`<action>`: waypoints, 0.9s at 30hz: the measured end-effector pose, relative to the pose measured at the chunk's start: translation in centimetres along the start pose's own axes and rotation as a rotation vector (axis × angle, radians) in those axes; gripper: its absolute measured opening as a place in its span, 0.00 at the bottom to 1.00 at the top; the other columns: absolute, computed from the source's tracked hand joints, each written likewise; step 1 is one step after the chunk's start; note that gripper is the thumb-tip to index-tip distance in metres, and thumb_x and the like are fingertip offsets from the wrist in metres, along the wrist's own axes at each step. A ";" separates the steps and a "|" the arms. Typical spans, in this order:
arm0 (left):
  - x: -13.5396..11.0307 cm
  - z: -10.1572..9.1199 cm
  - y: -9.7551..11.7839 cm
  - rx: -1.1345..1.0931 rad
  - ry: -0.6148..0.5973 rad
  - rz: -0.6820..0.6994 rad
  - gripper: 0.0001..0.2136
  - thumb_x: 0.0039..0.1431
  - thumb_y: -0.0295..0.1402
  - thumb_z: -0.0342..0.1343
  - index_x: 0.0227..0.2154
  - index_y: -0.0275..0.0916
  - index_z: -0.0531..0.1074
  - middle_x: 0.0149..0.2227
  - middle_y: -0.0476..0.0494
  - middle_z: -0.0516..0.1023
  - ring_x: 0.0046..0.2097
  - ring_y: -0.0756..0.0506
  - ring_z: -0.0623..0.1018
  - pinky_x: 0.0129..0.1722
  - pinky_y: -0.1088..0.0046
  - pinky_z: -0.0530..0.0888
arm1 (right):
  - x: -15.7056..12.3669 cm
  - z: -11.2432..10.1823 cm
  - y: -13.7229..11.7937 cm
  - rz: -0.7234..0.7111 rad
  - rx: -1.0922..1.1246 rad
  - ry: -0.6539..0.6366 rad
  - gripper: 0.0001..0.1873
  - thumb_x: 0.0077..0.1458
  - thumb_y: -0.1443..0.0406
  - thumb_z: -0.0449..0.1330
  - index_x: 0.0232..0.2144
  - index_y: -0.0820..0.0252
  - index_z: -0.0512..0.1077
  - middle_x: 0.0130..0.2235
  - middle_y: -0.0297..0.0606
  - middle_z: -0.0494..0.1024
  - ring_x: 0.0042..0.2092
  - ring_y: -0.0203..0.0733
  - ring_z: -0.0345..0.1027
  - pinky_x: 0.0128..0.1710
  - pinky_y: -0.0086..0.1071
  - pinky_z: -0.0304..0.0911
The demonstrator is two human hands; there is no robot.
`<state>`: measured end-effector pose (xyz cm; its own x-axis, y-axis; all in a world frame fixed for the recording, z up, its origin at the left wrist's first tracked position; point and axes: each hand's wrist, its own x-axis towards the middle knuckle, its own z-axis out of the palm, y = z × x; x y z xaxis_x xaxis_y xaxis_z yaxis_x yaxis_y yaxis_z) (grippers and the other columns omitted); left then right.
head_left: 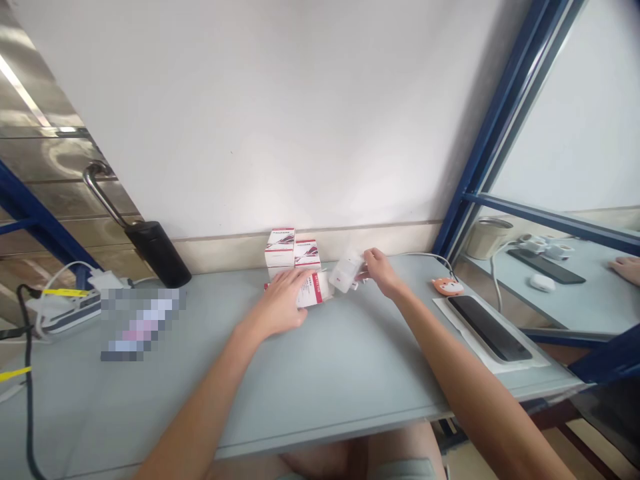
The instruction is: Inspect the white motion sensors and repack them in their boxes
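My left hand (284, 301) rests on a white and red carton (316, 289) lying on the grey table (320, 373), fingers curled over its left end. My right hand (379, 268) pinches a small white item (346, 272), blurred by motion, just right of the carton. Behind them, against the wall, stands a stack of similar white and red cartons (290, 252).
A black phone (487, 327) lies on white paper at the right, with a small orange figure (447, 287) behind it. A black cylinder (157, 252) leans at the back left, near a white power strip (70, 307) and cables. Another person's hand (625, 268) shows on the neighbouring table.
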<state>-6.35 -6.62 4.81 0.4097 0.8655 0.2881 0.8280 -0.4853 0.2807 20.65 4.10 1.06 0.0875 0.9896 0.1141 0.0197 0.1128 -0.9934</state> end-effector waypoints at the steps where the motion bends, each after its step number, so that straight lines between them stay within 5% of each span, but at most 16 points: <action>1: -0.1 0.0 -0.2 0.008 -0.019 0.000 0.41 0.53 0.23 0.56 0.71 0.50 0.58 0.70 0.42 0.65 0.68 0.31 0.65 0.65 0.51 0.67 | 0.2 -0.2 0.2 0.039 0.030 0.005 0.11 0.69 0.59 0.58 0.36 0.60 0.71 0.32 0.32 0.73 0.31 0.36 0.70 0.29 0.31 0.71; 5: -0.2 -0.3 -0.7 -0.002 -0.087 0.009 0.37 0.54 0.24 0.55 0.69 0.47 0.62 0.66 0.40 0.69 0.67 0.32 0.67 0.64 0.52 0.68 | 0.7 -0.5 0.4 0.143 0.159 0.017 0.14 0.70 0.57 0.61 0.47 0.63 0.74 0.41 0.37 0.78 0.35 0.35 0.74 0.34 0.32 0.74; 8: -0.1 -0.4 -0.7 -0.095 -0.084 0.019 0.35 0.53 0.24 0.57 0.65 0.49 0.69 0.64 0.41 0.70 0.67 0.32 0.64 0.66 0.50 0.64 | 0.6 -0.5 0.0 0.162 0.255 0.003 0.14 0.69 0.57 0.61 0.46 0.63 0.74 0.41 0.37 0.78 0.36 0.36 0.75 0.35 0.33 0.75; 12: 0.5 0.8 0.4 -0.691 0.131 -0.107 0.23 0.55 0.27 0.61 0.54 0.49 0.78 0.61 0.43 0.72 0.68 0.33 0.62 0.72 0.49 0.55 | 0.0 -0.2 -1.2 0.166 0.357 -0.041 0.11 0.71 0.66 0.55 0.35 0.62 0.73 0.34 0.36 0.76 0.33 0.35 0.73 0.32 0.30 0.74; 17: 1.4 3.6 3.3 -1.089 0.223 -0.285 0.24 0.69 0.43 0.55 0.64 0.46 0.63 0.51 0.38 0.77 0.51 0.39 0.79 0.59 0.50 0.73 | -1.8 1.0 -3.3 0.169 0.443 -0.201 0.11 0.67 0.68 0.53 0.32 0.59 0.73 0.32 0.38 0.77 0.32 0.36 0.73 0.33 0.29 0.76; 20: 1.3 4.4 4.8 -1.323 0.200 -0.319 0.24 0.69 0.47 0.56 0.61 0.42 0.65 0.52 0.35 0.78 0.46 0.41 0.82 0.52 0.56 0.78 | -3.3 1.8 -4.4 0.162 0.449 -0.359 0.11 0.66 0.60 0.58 0.37 0.60 0.76 0.35 0.40 0.79 0.32 0.39 0.74 0.32 0.32 0.76; 24: 1.0 4.4 5.8 -1.540 0.198 -0.347 0.22 0.69 0.46 0.58 0.59 0.40 0.69 0.52 0.35 0.80 0.43 0.43 0.82 0.52 0.59 0.79 | -4.8 2.0 -5.4 -0.005 0.360 -0.414 0.24 0.62 0.45 0.63 0.50 0.54 0.77 0.41 0.38 0.81 0.36 0.43 0.76 0.34 0.35 0.76; 27: 1.0 4.3 5.8 -1.640 0.218 -0.377 0.20 0.68 0.43 0.60 0.59 0.42 0.70 0.58 0.36 0.78 0.48 0.43 0.82 0.57 0.58 0.78 | -4.6 1.6 -5.4 -0.171 0.220 -0.288 0.25 0.54 0.48 0.71 0.49 0.55 0.79 0.42 0.39 0.84 0.40 0.43 0.77 0.37 0.34 0.74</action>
<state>0.47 -8.03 2.82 0.1251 0.9903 0.0608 -0.4352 -0.0003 0.9003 18.52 -0.90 5.85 -0.1819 0.9358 0.3019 -0.2067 0.2638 -0.9422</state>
